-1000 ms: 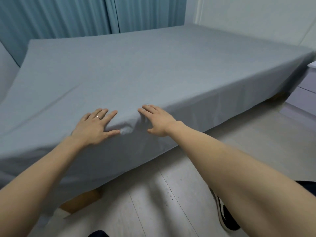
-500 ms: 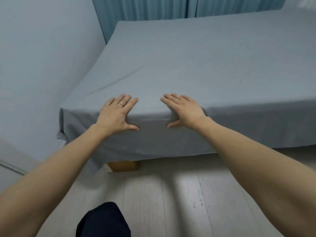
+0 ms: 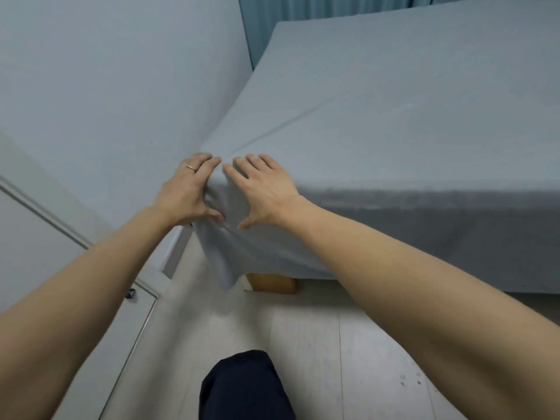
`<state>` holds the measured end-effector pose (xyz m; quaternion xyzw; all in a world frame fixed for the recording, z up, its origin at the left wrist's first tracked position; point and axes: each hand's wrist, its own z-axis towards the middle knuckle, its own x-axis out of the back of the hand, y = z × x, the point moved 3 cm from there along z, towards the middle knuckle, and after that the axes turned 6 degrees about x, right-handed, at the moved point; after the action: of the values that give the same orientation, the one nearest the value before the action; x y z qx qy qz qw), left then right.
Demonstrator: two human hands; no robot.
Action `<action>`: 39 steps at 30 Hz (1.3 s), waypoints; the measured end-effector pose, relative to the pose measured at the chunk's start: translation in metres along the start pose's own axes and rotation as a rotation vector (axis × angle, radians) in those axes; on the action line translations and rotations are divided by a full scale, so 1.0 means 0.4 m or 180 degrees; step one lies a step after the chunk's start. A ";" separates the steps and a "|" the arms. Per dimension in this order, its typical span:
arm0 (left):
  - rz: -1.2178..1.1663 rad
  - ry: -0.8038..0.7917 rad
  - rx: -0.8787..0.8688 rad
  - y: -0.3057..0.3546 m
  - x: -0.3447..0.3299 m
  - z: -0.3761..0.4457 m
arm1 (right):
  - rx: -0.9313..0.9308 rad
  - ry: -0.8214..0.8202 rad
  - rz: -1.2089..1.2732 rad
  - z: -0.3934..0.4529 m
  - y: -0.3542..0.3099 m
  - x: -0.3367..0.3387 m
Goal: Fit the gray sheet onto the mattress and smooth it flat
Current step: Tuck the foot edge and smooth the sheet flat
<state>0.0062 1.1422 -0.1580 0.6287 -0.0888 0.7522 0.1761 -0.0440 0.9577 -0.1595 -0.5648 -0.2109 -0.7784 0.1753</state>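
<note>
Both flat: left hand (image 3: 185,192) and right hand (image 3: 263,189) bracket the mattress corner, loose gray sheet (image 3: 394,131) flap hanging right below them.

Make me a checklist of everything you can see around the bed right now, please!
Surface: pale plank floor.
Job's things: gray sheet covers the mattress top; its corner hangs loose and bunched, a crease running from the corner across the top.
Clutter: nothing seen.
Hands: left hand and right hand press flat on the sheet at the corner; ring on the left.
Cables: nothing seen.
Surroundings: wall, blue curtain, wooden bed leg, cabinet door with knob.
</note>
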 end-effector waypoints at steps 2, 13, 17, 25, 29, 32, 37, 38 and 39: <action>-0.0049 0.0070 -0.0138 -0.010 -0.007 0.004 | -0.0011 0.0050 -0.0001 0.023 -0.007 -0.022; -0.2625 -0.0396 0.1289 -0.140 -0.213 -0.139 | 0.0163 0.0242 -0.0275 0.075 0.003 -0.020; -0.1758 -0.0283 0.1313 -0.171 -0.271 -0.148 | 0.0228 0.0204 -0.0058 0.074 0.007 -0.046; -0.1135 -0.0868 0.1164 -0.246 -0.247 -0.095 | 0.0110 -0.0071 0.0159 0.075 -0.001 -0.032; -0.3859 -0.0014 0.2569 -0.212 -0.176 -0.013 | 0.0051 -0.0094 0.0184 0.080 0.003 -0.034; -0.4753 -0.0765 0.2632 -0.102 -0.159 0.053 | 0.0029 -0.0079 0.0280 0.081 0.006 -0.034; -0.5052 -0.0262 0.2433 -0.092 -0.189 0.099 | 0.0019 -0.0080 0.0313 0.084 0.010 -0.039; -0.4996 -0.0170 0.2472 -0.098 -0.192 0.102 | 0.0022 -0.0076 0.0316 0.085 0.012 -0.040; -0.4903 0.0005 0.2533 -0.109 -0.194 0.109 | 0.0027 -0.0078 0.0303 0.085 0.013 -0.041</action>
<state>0.0740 1.1549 -0.2291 0.5282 0.6317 0.3991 0.4034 -0.0089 0.9718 -0.1652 -0.5829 -0.1892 -0.7612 0.2120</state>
